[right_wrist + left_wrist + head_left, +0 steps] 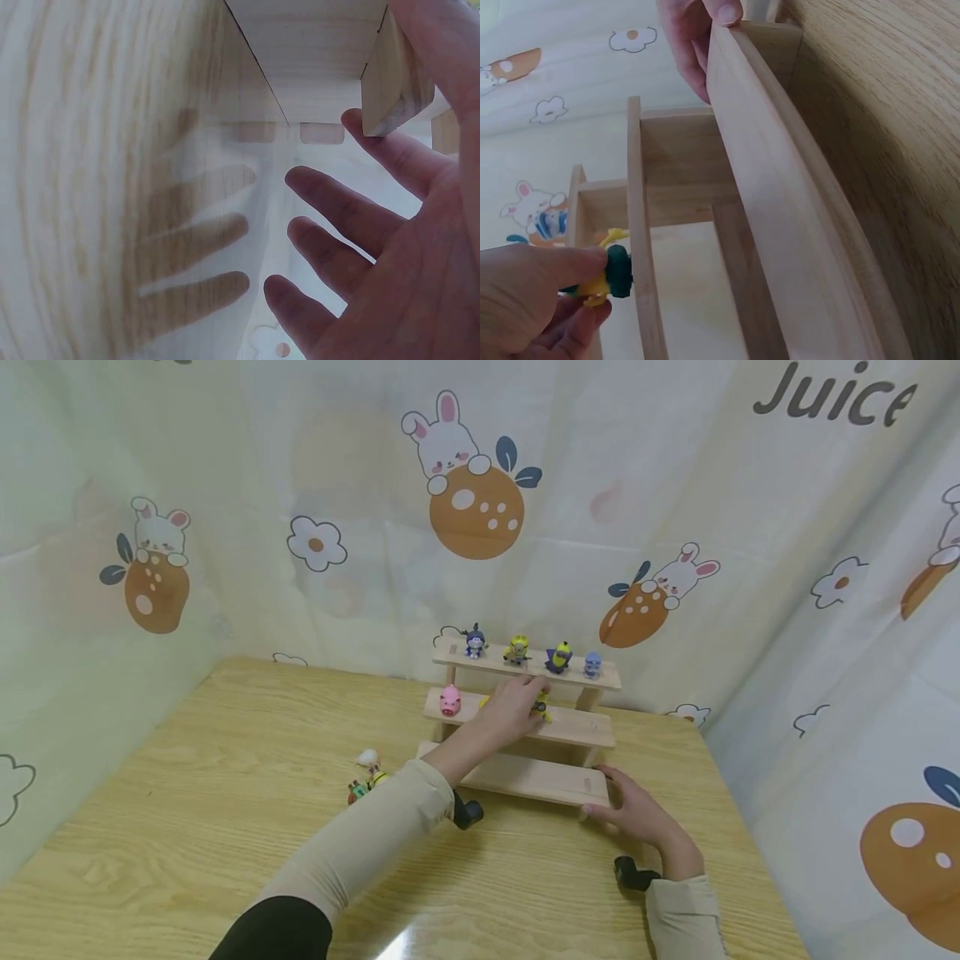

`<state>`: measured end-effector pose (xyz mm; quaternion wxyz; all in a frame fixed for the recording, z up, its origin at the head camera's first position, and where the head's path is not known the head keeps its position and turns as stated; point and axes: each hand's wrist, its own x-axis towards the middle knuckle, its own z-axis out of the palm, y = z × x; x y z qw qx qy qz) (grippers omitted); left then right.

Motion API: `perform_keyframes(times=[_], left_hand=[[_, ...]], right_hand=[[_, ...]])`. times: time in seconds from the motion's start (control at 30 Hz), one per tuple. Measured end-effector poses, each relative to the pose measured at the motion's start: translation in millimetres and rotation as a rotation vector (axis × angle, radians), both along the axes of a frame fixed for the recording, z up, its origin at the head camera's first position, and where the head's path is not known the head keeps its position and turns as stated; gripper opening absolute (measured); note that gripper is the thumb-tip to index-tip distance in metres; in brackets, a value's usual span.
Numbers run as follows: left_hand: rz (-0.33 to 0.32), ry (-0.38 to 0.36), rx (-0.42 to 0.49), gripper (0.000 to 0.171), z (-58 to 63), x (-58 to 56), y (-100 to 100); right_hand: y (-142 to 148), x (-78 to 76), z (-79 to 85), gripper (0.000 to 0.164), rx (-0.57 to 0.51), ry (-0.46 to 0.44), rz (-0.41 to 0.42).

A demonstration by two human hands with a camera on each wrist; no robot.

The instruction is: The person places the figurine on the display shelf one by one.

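Observation:
On the middle step of a three-step wooden display stand (532, 774), my left hand (504, 714) pinches a small yellow-and-green figurine (619, 271) between thumb and fingers. It is at the edge of the step; whether it bears on the wood I cannot tell. My right hand (639, 814) grips the right end of the bottom step, thumb in front and index finger behind; the other fingers (330, 251) are spread. A pink pig figurine (449, 700) stands at the middle step's left end. Something yellow beside it is mostly hidden by my left hand.
Along the top step stand a dark-haired figurine (475, 642), two yellow figurines (517, 649) and a blue one (592, 665). Several small figurines (367, 768) lie on the wooden table (225, 760) left of the stand, partly behind my left sleeve. A printed curtain (360, 602) hangs behind.

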<state>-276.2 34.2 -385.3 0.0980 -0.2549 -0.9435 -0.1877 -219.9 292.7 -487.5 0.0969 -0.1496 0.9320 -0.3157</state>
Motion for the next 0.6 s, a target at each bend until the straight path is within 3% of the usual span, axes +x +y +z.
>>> perform_keyframes(times=[0.23, 0.6], left_hand=[[-0.02, 0.002, -0.046, 0.03, 3.2, -0.2, 1.2], [-0.006, -0.037, -0.061, 0.039, 3.2, 0.7, 3.4]], right_hand=[[1.2, 0.4, 0.4, 0.088, -0.009, 0.0, 0.005], [1.5, -0.1, -1.3, 0.088, -0.007, 0.0, 0.004]])
